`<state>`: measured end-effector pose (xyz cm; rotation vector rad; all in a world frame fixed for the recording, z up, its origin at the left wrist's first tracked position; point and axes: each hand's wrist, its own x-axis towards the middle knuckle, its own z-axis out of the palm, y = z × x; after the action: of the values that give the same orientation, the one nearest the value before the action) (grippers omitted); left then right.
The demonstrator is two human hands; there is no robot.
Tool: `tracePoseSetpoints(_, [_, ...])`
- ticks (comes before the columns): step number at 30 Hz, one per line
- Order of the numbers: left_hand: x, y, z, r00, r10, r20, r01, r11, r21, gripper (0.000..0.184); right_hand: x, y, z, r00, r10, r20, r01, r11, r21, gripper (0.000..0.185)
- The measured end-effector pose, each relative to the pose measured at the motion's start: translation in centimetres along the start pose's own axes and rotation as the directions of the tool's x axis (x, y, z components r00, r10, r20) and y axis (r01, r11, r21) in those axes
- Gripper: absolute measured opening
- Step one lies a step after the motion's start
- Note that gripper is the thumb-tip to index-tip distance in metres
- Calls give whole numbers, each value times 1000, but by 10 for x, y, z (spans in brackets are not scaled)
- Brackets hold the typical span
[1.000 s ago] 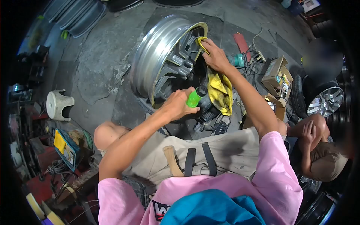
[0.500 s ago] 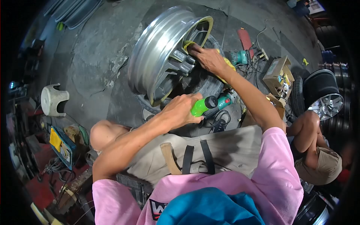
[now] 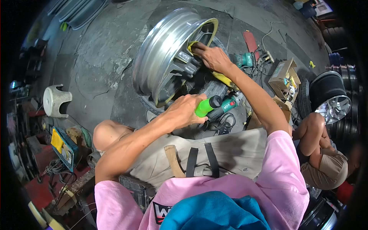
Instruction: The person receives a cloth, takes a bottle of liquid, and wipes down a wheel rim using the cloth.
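Observation:
A silver alloy wheel rim (image 3: 161,51) leans in front of me, its spokes facing right. My left hand (image 3: 184,110) is closed around a bright green bottle with a black cap (image 3: 206,107), close to the rim's lower edge. Inside the rim, by the spokes, my right hand (image 3: 213,59) pinches a yellow cloth (image 3: 223,79). Part of the cloth pokes out past the fingertips; another length hangs below the wrist. The fingertips of the right hand are partly hidden by the hand itself.
A green angle grinder (image 3: 226,106) lies beyond the bottle; another green power tool (image 3: 245,59) rests farther right. Cardboard boxes (image 3: 283,78) and a chrome-faced wheel (image 3: 335,107) stand at right, near a seated person (image 3: 324,161). At left are a white stool (image 3: 55,100) and a blue basket (image 3: 63,149).
The right hand has shifted slightly within the rim, and the hanging part of the yellow cloth lies differently. The left hand keeps the bottle in nearly the same place.

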<state>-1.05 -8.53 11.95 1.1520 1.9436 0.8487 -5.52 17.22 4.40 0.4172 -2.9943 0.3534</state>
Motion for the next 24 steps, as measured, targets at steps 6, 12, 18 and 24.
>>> tracePoseSetpoints(6, [2, -4, 2, 999, 23, -24, -23, 1000, 16, 49, -14, 12, 5, 994, 6, -112, 31, 946, 323, 33])
tracePoseSetpoints(12, [3, -1, 1, 999, 23, -24, -23, 1000, 16, 47, -41, 33, 16, 982, 124, -139, -69, 935, 349, 38])
tracePoseSetpoints(18, [4, 5, 2, 1000, 19, 13, -19, 1000, 15, 51, 18, 50, 32, 903, 351, -247, -320, 934, 156, 48])
tracePoseSetpoints(24, [4, 2, -3, 1000, 5, 18, -6, 1000, 5, 54, 1, 30, 59, 959, 260, -114, -227, 944, 238, 49])
